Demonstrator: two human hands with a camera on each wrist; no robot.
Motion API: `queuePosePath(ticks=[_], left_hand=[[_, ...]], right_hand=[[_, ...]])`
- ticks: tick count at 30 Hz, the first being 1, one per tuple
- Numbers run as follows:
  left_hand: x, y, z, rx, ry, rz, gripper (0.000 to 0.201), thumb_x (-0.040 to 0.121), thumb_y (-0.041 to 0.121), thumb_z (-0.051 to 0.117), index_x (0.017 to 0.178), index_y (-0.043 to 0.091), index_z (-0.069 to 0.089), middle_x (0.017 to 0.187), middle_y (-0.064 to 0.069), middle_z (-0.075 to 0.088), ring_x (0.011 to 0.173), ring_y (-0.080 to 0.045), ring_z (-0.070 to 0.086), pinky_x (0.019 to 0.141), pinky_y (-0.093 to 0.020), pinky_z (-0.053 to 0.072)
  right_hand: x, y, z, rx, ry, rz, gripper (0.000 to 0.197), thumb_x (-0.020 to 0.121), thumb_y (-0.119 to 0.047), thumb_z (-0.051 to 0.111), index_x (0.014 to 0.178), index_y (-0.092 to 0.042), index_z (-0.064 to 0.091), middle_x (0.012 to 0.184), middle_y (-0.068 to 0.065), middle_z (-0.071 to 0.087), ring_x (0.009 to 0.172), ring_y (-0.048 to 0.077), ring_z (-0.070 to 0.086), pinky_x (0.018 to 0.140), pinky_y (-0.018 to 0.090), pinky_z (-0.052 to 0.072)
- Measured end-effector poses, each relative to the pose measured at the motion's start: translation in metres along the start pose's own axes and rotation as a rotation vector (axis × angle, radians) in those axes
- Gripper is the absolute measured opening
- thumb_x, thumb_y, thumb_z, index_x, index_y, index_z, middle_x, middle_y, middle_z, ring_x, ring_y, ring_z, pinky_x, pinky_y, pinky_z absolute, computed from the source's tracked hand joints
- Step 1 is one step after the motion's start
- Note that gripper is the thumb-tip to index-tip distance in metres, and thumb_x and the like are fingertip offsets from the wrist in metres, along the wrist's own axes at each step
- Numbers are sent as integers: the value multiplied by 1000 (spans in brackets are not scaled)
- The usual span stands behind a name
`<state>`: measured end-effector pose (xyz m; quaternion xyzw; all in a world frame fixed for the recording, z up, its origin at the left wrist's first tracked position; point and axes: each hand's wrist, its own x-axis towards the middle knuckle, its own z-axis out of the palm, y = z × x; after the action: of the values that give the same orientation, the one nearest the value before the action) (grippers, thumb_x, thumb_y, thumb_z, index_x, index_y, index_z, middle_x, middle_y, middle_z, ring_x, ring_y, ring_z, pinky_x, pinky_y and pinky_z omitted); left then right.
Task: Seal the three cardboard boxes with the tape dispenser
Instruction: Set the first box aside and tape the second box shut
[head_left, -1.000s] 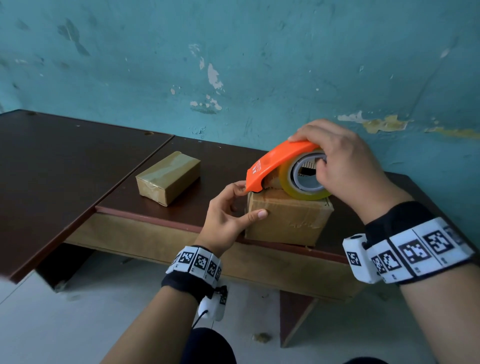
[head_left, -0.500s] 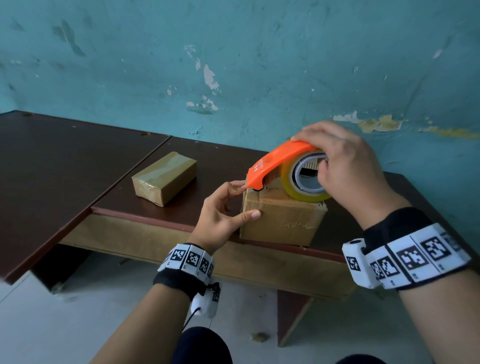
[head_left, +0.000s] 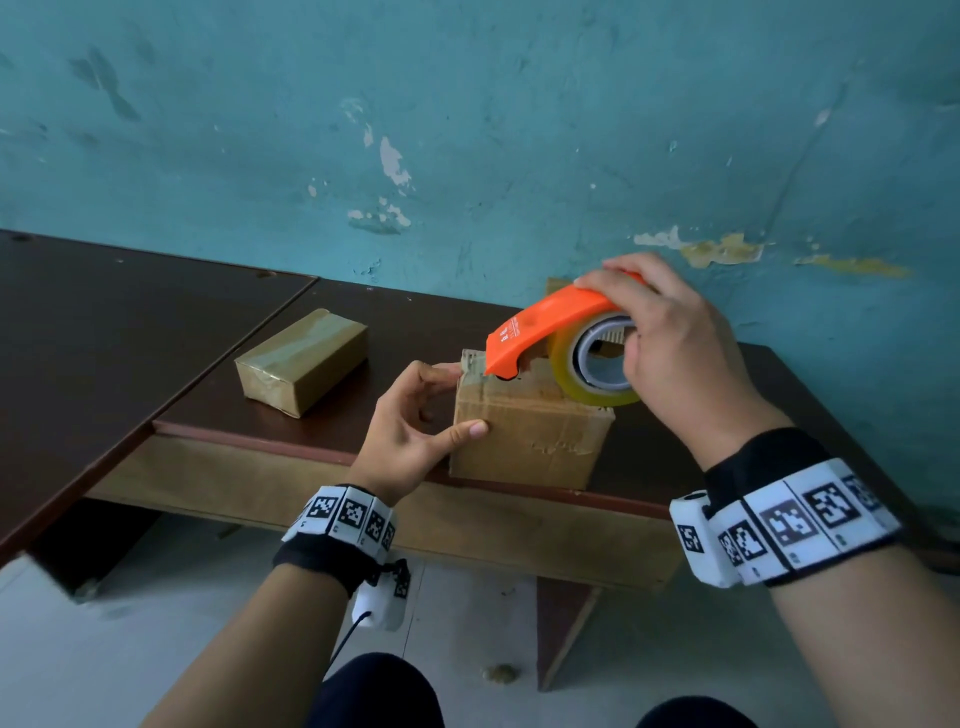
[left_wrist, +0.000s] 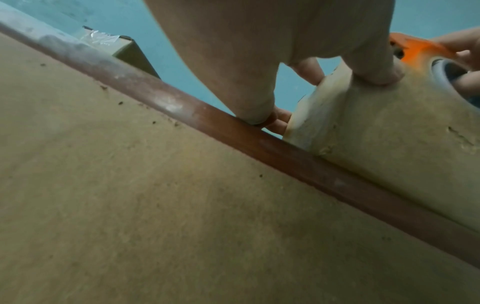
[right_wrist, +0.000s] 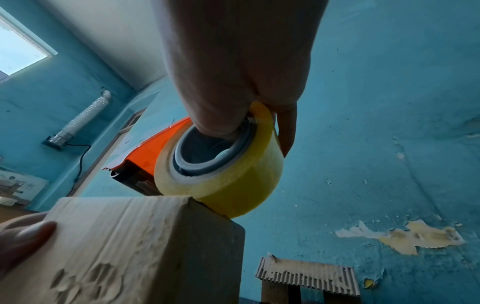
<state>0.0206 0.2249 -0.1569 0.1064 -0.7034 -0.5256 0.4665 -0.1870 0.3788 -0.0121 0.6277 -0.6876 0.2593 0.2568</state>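
Note:
A plain cardboard box (head_left: 530, 436) stands at the front edge of the dark table (head_left: 395, 332). My left hand (head_left: 457, 400) grips its upper left corner, thumb (left_wrist: 374, 70) on the front face and fingers round the left side. My right hand (head_left: 613, 317) holds the orange tape dispenser (head_left: 545, 327), fingers over its top and thumb in the core of the yellow tape roll (right_wrist: 228, 174). The roll rests on the box's top right edge. A tape-wrapped box (head_left: 301, 358) lies to the left. Behind the dispenser an open-flapped third box (right_wrist: 309, 275) is partly hidden.
A peeling teal wall (head_left: 467, 130) runs close behind the table. A second, higher dark tabletop (head_left: 104, 322) adjoins on the left. The table's front edge (left_wrist: 259, 142) lies right under the held box, with bare floor (head_left: 104, 649) below.
The dispenser has slid to the right along the box top, away from my left fingers, uncovering the box's left corner. My left hand keeps its hold.

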Motion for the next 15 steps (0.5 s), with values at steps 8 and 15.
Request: queuePosePath(ticks=[8,15], left_hand=[[0,1,-6,318,-100,68,59,90,47,75,144,32,57,139,1,52,128,-26,57,92,-57,55],[-2,9,0,328,-157,138,52,97,23,71,144,12,52,157,3,42,150,-20,38,114,-54,44]], right_hand=[[6,0,2,110,-36,19,62,81,18,57,129,-20,65,129,0,54,113,28,58,95,48,55],[16,-17,8,-20,-43,65,52,79,13,61,115,-24,59,114,-1,51,93,29,55,75,50,55]])
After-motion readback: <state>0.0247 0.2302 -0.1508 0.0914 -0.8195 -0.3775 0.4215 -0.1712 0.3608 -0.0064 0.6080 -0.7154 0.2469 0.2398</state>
